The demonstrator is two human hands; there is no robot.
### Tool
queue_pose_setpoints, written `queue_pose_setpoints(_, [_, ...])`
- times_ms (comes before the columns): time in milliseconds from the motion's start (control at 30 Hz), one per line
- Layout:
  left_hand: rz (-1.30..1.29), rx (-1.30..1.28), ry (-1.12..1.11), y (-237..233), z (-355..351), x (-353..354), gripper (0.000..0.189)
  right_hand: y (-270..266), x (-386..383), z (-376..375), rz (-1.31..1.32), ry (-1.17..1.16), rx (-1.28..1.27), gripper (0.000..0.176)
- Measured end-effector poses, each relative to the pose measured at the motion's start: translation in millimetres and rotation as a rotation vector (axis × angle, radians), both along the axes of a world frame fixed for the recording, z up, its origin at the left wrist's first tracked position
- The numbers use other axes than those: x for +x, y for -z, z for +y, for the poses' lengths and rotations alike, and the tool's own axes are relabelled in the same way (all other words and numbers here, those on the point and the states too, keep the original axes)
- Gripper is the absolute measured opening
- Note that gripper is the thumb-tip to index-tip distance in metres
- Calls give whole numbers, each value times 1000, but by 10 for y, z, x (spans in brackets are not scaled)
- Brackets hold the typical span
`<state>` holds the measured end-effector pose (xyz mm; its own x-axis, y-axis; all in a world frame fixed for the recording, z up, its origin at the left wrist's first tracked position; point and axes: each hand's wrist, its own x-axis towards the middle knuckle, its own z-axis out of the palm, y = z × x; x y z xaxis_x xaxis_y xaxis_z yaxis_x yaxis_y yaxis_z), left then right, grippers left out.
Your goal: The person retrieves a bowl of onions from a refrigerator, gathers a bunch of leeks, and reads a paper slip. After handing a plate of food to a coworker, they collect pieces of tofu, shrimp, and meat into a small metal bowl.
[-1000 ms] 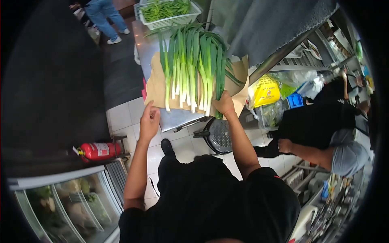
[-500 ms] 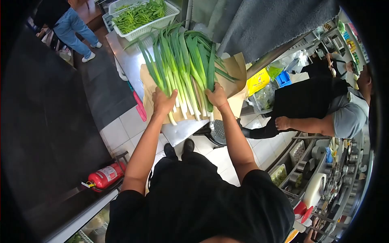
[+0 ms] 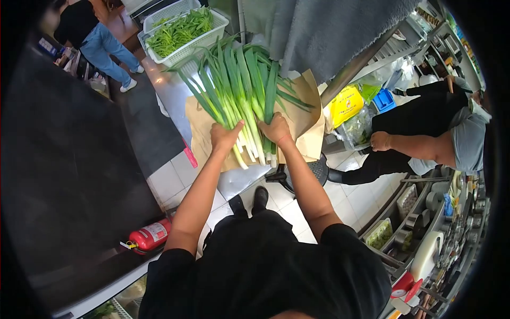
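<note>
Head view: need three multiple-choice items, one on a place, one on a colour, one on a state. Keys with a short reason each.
1. Where do the leeks lie?
A. in a white basket
B. on brown paper on the metal counter
C. on the floor tiles

2. What colour is the fire extinguisher down by the floor?
A. yellow
B. blue
C. red

3. How do the person's hands stand?
A. both on the leeks
B. only one on them
C. both clear of them

Key:
1 B: the paper shows under and around the stalks.
2 C: its body is plainly red.
3 A: the left hand and the right hand both grip the pale stalk ends.
</note>
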<state>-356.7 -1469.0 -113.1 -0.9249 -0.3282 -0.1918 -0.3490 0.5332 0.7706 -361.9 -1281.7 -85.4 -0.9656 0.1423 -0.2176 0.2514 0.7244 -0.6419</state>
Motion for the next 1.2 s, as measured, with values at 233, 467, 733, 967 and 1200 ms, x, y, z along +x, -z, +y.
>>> queue_pose_setpoints(233, [149, 211, 143, -249, 323, -70, 47, -56, 45, -106, 49, -73, -214, 60])
queue_pose_setpoints(467, [-145, 1017, -64, -524, 251, -23, 58, -166, 90, -222, 14, -99, -624, 66])
queue_pose_setpoints(733, [-319, 1330, 167, -52, -93, -79, 67, -722, 331, -689, 38, -321, -52, 70])
queue_pose_setpoints(967, [-68, 1462, 79, -85, -209, 79, 56, -590, 246, -762, 246, -340, -313, 43])
queue_pose_setpoints(1200, [3, 1478, 166, -251, -187, 86, 45, -559, 167, -577, 389, -339, -237, 26])
